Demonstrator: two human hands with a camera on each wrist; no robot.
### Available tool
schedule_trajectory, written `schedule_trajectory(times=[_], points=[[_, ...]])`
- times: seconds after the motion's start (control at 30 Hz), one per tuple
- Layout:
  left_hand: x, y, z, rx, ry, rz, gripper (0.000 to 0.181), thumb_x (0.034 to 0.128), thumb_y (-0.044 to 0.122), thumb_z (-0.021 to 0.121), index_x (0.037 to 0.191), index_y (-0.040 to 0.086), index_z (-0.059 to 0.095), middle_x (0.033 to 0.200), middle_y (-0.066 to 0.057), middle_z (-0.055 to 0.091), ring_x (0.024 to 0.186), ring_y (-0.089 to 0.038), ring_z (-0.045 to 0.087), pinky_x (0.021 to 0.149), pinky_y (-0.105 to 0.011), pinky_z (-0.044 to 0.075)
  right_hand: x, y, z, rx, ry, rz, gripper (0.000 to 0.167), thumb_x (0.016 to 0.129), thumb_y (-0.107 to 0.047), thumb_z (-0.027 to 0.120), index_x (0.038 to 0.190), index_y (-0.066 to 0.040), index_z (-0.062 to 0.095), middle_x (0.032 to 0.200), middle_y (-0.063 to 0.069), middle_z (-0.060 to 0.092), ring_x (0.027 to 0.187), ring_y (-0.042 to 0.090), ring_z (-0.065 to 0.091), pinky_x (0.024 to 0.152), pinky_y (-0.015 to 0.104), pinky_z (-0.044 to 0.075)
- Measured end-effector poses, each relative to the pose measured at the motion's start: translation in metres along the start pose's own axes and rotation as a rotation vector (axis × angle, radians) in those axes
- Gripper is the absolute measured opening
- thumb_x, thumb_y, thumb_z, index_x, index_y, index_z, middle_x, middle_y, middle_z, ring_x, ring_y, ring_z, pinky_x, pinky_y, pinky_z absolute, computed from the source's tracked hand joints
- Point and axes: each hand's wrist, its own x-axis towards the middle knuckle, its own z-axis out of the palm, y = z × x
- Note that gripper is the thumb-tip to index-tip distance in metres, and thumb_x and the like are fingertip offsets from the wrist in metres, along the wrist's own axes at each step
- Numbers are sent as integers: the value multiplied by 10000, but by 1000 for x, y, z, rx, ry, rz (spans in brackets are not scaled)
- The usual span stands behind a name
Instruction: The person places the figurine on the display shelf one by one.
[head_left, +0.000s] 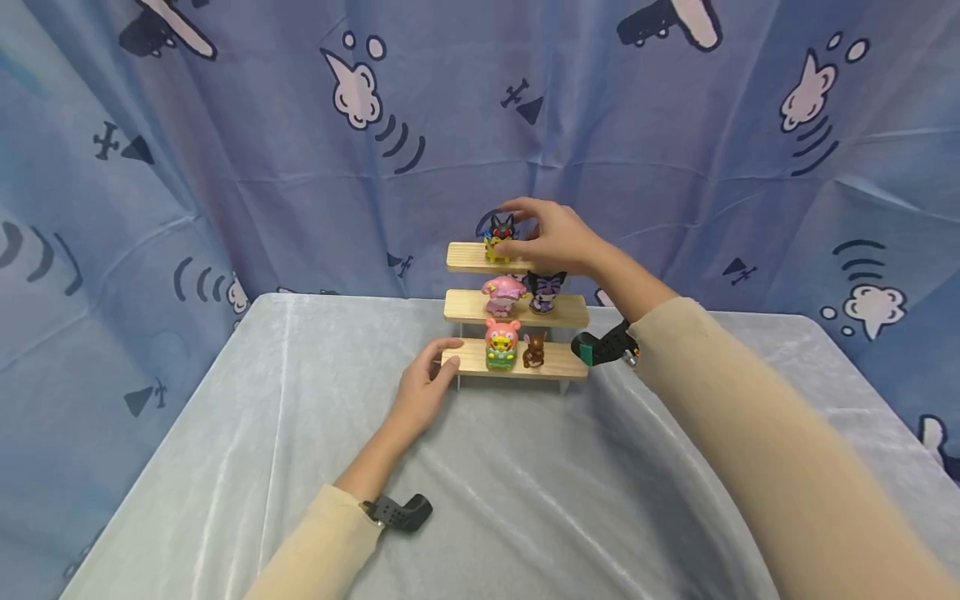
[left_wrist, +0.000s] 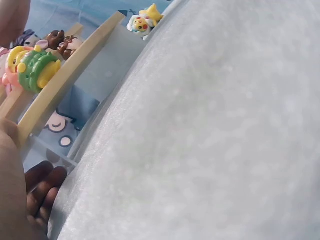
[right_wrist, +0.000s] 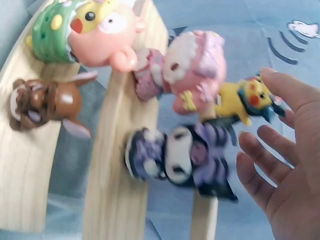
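Observation:
My right hand (head_left: 551,233) is at the top tier, holding a small yellow figurine with a dark hood (head_left: 500,237), thumb in front and index finger behind its head. In the right wrist view this figurine (right_wrist: 247,100) has a yellow body; the other fingers curve beside it, apart from it. My left hand (head_left: 422,385) holds the left end of a three-tier wooden display stand (head_left: 468,357). The left wrist view shows the left fingers (left_wrist: 44,192) curled below the bottom board, by a clear support.
The middle tier bears a pink figurine (head_left: 503,295) and a black-and-purple one (head_left: 545,292). Below them stand a pink-hooded green figurine (head_left: 501,343) and a brown big-eared one (head_left: 534,350). Beyond the stand sits a yellow-and-white figurine (left_wrist: 142,22). A patterned blue curtain (head_left: 300,183) hangs behind the cloth-covered table (head_left: 337,358).

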Motion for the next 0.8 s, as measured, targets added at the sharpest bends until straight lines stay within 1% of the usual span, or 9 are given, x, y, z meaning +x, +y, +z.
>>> schedule_trajectory(times=[0.03, 0.13, 0.2, 0.3, 0.4, 0.53, 0.6, 0.7, 0.8], points=[[-1, 0, 0, -2, -2, -2, 288, 1043, 303, 554, 1308, 216, 625, 1130, -69, 689, 907, -166, 629, 807, -318, 493, -3, 2, -3, 2, 7, 3, 699, 916, -415, 719, 1527, -222, 441, 1517, 116, 512, 1137, 295, 632, 933, 467, 500], [-2, 0, 1, -7, -5, -7, 289, 1041, 300, 556, 1307, 213, 626, 1148, -73, 693, 919, -168, 635, 817, -322, 496, -17, 9, -11, 15, 60, -11, 656, 926, -417, 708, 1505, -216, 473, 1507, 93, 535, 1177, 292, 623, 929, 470, 499], [-1, 0, 1, -2, -1, -6, 294, 1041, 306, 554, 1312, 217, 625, 1144, -74, 694, 921, -164, 634, 816, -319, 497, -30, 14, -15, 33, 108, -19, 609, 933, -426, 698, 1473, -210, 517, 1488, 85, 555, 1183, 291, 621, 900, 470, 505], [0, 0, 0, 3, 7, -2, 296, 1039, 311, 557, 1312, 223, 627, 1131, -67, 693, 914, -161, 633, 810, -316, 495, -54, 20, -17, 72, 195, -27, 520, 946, -423, 687, 1399, -183, 598, 1429, 82, 606, 1168, 283, 635, 845, 408, 516], [1, 0, -1, 8, 8, 2, 295, 1039, 312, 559, 1311, 224, 628, 1126, -62, 694, 912, -165, 634, 808, -318, 496, -80, 27, -14, 126, 290, -25, 422, 965, -394, 672, 1315, -158, 666, 1314, 96, 677, 1074, 247, 666, 762, 305, 510], [2, -1, -1, 4, 8, 7, 295, 1041, 308, 552, 1313, 219, 625, 1131, -65, 695, 916, -172, 638, 813, -321, 498, -108, 37, -6, 148, 395, -7, 346, 983, -367, 656, 1231, -134, 717, 1166, 107, 733, 907, 120, 668, 687, 193, 499], [2, -2, -1, 5, 11, 7, 294, 1040, 305, 555, 1311, 220, 626, 1122, -69, 695, 911, -171, 639, 813, -322, 498, -120, 44, -2, 153, 423, 6, 335, 986, -355, 655, 1213, -118, 725, 1132, 117, 740, 847, 55, 653, 685, 163, 494], [1, -3, 0, 6, 13, 6, 288, 1037, 301, 560, 1305, 222, 629, 1111, -74, 697, 910, -171, 644, 815, -325, 499, -136, 55, 4, 157, 453, 16, 307, 991, -323, 654, 1193, -106, 733, 1115, 120, 740, 817, -1, 621, 695, 137, 487], [0, -4, 1, 9, 10, 3, 285, 1037, 306, 560, 1302, 227, 630, 1124, -70, 699, 921, -177, 650, 822, -330, 501, -150, 68, 11, 160, 483, 8, 280, 992, -296, 657, 1177, -104, 740, 1063, 9, 736, 837, -35, 603, 709, 106, 480]])
